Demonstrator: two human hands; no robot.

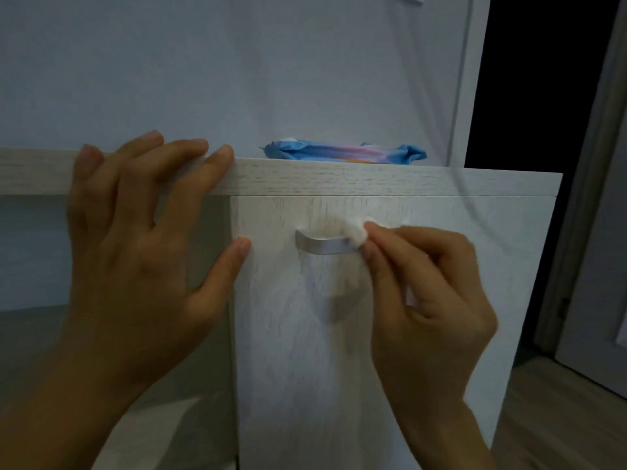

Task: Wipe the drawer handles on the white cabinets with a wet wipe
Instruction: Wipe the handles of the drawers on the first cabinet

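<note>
The right hand (424,293) pinches a small white wet wipe (357,235) against the right end of the silver drawer handle (322,245) on the white cabinet (441,266), while the left hand (135,245) rests spread on the cabinet's top edge.

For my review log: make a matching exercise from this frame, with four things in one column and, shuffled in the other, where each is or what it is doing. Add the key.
Column one
1. left hand
2. right hand
3. blue packet
4. drawer handle

Column two
A. lies on the cabinet top
B. pinches the wet wipe
C. rests with fingers spread over the edge of that top
D. silver bar on the drawer front, with the wipe against its right end

Pairs: 1-C, 2-B, 3-A, 4-D
</note>
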